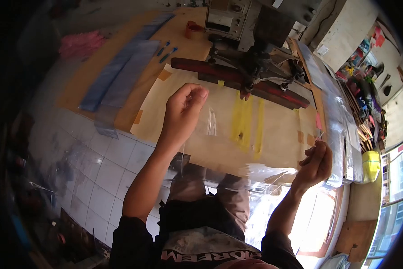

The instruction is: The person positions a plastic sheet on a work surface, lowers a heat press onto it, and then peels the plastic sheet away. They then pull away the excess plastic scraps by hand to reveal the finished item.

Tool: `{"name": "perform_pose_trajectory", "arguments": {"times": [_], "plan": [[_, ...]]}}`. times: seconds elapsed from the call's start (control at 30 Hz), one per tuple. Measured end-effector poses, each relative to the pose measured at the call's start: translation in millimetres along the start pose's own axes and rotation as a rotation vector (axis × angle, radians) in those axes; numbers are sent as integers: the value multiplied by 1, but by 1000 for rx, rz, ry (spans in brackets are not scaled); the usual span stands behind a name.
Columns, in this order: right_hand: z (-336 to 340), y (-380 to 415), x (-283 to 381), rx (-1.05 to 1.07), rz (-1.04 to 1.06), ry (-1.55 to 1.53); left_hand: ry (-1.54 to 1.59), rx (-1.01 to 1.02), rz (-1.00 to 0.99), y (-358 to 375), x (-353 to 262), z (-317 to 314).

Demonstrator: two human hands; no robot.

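Observation:
Raised over the left part of the brown paper sheet, my left hand has its fingers curled and pressed to the thumb; a thin clear strand hangs below it. My right hand is at the sheet's right edge, fingers bent together, with a small thin pale piece sticking up from the fingertips. Clear plastic film lies along the front edge of the sheet, left of my right hand. Yellow tape strips run down the sheet between my hands.
Behind the sheet stands a machine with a long dark red bar. Blue plastic strips, two blue tools and an orange tape roll lie at the left. Clear sheets and a yellow bag are at the right.

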State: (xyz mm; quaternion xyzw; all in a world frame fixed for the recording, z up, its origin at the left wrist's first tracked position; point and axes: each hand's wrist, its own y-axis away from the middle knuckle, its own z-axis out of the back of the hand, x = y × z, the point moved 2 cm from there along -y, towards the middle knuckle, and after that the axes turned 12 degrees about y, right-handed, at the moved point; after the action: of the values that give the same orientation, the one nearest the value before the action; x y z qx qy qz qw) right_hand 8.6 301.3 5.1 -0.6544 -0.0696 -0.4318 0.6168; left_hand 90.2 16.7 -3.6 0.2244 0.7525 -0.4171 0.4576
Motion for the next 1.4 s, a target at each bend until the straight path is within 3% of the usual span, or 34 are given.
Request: {"name": "perform_pose_trajectory", "arguments": {"times": [0.13, 0.33, 0.53, 0.67, 0.73, 0.8, 0.9, 0.97, 1.07, 1.4], "plan": [[5, 1, 4, 6, -25, -14, -6, -3, 49, 6, -5, 3], [13, 3, 8, 51, -50, 21, 14, -62, -65, 12, -6, -6], [15, -5, 9, 36, -76, 31, -163, -66, 90, 5, -20, -17], [16, -25, 15, 60, -109, 122, -231, -31, 103, -12, -33, -30], [13, -37, 14, 46, -119, 143, -332, -6, 13, -25, -33, -35], [6, -47, 6, 166, -235, 105, -352, 0, -4, -33, -22, -37], [-11, -48, -20, 332, -279, 245, -593, 37, 116, -37, 7, -33], [-24, -40, -44, 451, -341, 277, -725, 50, 302, -33, 32, -31], [-45, -36, -72, 581, -468, 327, -840, 82, 328, -44, 72, -26], [-99, -61, -147, 755, -583, 356, -916, 129, 506, -101, 121, -43]]}}
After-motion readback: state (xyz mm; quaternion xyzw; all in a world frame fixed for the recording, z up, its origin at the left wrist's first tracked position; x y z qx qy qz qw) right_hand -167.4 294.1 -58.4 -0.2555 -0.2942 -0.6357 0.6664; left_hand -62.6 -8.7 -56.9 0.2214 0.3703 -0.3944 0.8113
